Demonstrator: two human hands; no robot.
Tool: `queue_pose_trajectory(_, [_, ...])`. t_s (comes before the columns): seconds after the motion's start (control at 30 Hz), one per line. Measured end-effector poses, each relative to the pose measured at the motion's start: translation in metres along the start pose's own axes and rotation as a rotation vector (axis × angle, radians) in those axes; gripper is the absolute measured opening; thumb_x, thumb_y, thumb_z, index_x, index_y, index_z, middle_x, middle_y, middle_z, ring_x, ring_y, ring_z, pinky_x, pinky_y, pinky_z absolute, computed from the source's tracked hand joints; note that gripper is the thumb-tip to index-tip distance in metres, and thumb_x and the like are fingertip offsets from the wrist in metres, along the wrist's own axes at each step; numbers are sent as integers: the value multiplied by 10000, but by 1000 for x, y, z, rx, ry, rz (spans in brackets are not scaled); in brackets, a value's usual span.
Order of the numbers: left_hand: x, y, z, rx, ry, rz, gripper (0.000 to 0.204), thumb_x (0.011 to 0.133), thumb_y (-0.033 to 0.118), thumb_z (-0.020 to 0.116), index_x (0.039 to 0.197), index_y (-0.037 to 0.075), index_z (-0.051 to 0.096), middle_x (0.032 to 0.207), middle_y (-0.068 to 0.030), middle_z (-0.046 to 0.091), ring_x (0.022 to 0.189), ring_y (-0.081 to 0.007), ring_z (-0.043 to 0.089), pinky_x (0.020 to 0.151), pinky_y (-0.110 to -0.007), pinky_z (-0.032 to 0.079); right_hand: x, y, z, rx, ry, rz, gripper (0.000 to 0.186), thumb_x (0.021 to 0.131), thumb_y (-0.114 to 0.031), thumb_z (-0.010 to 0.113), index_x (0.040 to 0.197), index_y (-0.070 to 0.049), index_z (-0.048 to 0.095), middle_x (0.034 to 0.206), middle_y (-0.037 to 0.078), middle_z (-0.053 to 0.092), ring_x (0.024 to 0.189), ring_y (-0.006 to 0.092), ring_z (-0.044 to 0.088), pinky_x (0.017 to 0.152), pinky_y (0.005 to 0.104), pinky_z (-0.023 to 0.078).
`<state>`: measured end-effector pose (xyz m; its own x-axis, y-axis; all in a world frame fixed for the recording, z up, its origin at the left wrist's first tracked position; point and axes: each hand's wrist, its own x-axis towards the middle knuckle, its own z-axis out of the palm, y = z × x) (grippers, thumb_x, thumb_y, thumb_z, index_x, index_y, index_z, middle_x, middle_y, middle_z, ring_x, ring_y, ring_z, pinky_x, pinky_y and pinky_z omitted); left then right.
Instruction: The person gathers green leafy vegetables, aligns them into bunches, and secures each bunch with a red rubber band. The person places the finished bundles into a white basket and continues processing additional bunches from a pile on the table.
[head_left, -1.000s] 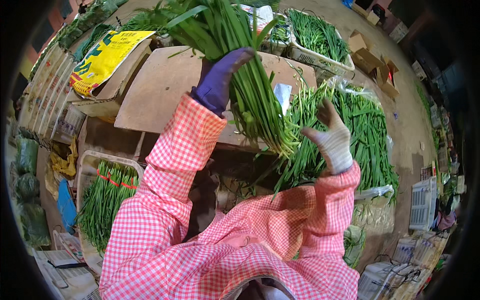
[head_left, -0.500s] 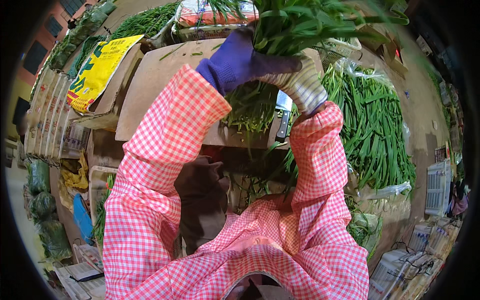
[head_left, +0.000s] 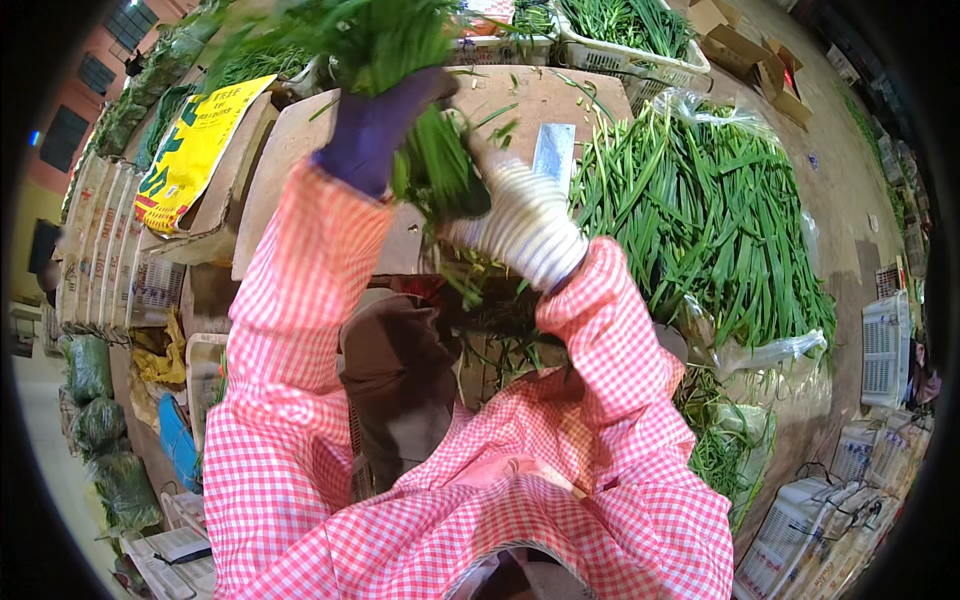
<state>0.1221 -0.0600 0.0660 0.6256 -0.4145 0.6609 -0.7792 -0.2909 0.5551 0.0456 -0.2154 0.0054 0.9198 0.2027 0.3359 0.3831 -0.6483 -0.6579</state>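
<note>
My left hand (head_left: 375, 130), in a purple glove, is closed around a bunch of garlic chives (head_left: 395, 50), long flat green leaves blurred by motion. Lower down, my right hand (head_left: 525, 220), in a white striped glove, wraps round the stem end of the same bunch. The bunch is held up over the brown board (head_left: 290, 190). Just beyond my right hand lies a knife, its wide metal blade (head_left: 553, 155) showing and its handle hidden behind the glove. A big heap of loose garlic chives (head_left: 710, 230) spreads to the right.
White crates of greens (head_left: 640, 35) stand behind the board. At left, a yellow printed sheet (head_left: 205, 150) lies on cardboard, beside stacked crates (head_left: 95, 240). Clear plastic wrap (head_left: 770, 350) edges the heap. Cardboard boxes (head_left: 755, 60) stand at the far right.
Both hands have moved left with the bunch. My right hand has also come lower and nearer to me, onto the stem end. The knife's blade now shows more; its handle has become hidden.
</note>
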Motion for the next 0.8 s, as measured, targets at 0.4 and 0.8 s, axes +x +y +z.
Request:
queue_pose_trajectory(0.4, [-264, 114, -124, -686, 546, -692, 216, 903, 130, 438, 1053, -22, 412, 763, -23, 404, 791, -156, 430, 1033, -427, 246, -178, 0, 121, 21, -500, 311, 635, 759, -242, 574, 1339, -180, 321, 883, 229, 608, 812, 381, 596, 695, 422, 480])
queue_pose_trajectory(0.8, [-311, 92, -145, -576, 167, -637, 170, 860, 196, 526, 935, 59, 461, 685, -10, 449, 727, -159, 472, 1026, -465, 234, -200, 127, 44, 35, -77, 616, 214, 866, -204, 487, 958, -74, 630, 799, 125, 643, 728, 265, 614, 657, 342, 476])
